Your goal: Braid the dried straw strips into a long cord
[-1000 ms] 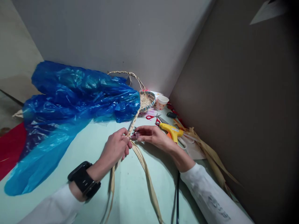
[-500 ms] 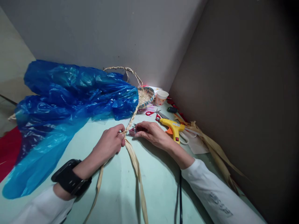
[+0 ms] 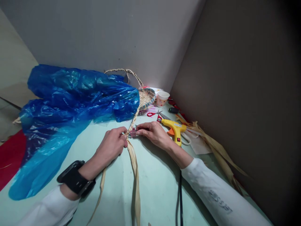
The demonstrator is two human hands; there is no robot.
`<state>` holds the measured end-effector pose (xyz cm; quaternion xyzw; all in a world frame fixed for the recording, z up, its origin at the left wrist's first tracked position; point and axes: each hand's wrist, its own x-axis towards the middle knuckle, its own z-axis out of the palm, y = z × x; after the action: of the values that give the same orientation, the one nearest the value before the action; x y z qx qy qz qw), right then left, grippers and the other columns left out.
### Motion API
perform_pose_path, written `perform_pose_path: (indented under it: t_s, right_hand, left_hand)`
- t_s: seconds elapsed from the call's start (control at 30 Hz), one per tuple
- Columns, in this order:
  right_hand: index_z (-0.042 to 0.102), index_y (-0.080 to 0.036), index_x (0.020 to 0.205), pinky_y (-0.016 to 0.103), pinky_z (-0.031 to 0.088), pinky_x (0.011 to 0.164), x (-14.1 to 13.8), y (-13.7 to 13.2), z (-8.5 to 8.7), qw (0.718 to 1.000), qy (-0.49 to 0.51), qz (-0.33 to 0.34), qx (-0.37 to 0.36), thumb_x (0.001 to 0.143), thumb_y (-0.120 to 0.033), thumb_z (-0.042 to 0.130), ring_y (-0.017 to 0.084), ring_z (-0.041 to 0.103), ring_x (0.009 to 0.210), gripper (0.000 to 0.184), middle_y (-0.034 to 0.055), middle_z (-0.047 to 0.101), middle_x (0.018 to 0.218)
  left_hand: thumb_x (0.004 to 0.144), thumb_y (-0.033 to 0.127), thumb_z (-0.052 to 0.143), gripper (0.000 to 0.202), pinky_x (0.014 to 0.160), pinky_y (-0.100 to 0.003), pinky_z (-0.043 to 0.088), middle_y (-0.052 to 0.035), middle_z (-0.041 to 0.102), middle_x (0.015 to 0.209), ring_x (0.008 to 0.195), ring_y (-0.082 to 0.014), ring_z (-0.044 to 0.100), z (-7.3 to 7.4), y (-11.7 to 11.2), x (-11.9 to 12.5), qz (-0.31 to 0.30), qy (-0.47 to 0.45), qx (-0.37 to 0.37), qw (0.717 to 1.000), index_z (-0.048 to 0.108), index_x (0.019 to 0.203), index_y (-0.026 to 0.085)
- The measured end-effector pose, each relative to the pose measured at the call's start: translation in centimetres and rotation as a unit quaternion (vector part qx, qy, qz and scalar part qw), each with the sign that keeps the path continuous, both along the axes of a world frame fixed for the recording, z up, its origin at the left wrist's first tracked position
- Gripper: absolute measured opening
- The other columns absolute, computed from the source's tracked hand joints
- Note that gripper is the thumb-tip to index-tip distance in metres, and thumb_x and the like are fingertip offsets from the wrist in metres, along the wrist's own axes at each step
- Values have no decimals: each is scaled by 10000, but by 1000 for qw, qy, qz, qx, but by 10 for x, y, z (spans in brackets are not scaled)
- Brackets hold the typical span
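Note:
A pale braided husk cord runs from a small woven basket down to my hands, and its loose strips trail toward me over the light green table. My left hand is closed, pinching the end of the braid. My right hand is closed on a small pink clip held against the braid beside the left fingers. A black watch sits on my left wrist.
A large blue plastic bag covers the table's left side. A yellow glue gun, red scissors, a paper cup and dry husk strips lie at the right by the brown wall. A black cable runs toward me.
Both hands stayed at the braid's end and shifted slightly away from me. The loose strips swung closer together. My right hand brought the pink clip against the braid.

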<state>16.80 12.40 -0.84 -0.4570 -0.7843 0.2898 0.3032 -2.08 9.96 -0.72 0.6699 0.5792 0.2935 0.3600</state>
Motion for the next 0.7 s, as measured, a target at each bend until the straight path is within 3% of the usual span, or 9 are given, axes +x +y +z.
perform_pose_path:
  t_s: [0.3,0.43,0.53,0.7]
  right_hand:
    - [759,-149,916,232,350,618,3,4,-5,999,30,19,-18,856,-335,592,164,558,696,257,15,698,773]
    - [740,-148,942,236,375,642,2,2,-2,998,37,36,-37,859,-342,594,171,574,730,256,31,707,824]
    - [706,-156,1002,244,406,669,-1,-1,-5,994,80,34,-71,867,-387,584,179,595,775,294,48,712,891]
    - [549,-169,1259,256,443,693,-2,-7,-17,980,176,0,-98,844,-416,617,171,630,754,488,48,720,834]
  left_hand:
    - [779,123,477,272,576,-265,272,4,523,516,557,-172,458,1,2,1,-31,72,82,994,489,524,217]
    - [783,129,489,244,582,-271,252,2,532,552,573,-173,432,3,3,2,-41,77,81,993,492,556,217]
    - [786,149,485,254,552,-263,257,5,510,496,531,-164,437,3,2,1,-33,62,52,996,471,542,216]
    - [797,218,429,253,377,-237,225,36,447,352,300,-112,331,1,-9,1,-65,-5,-80,995,511,557,209]
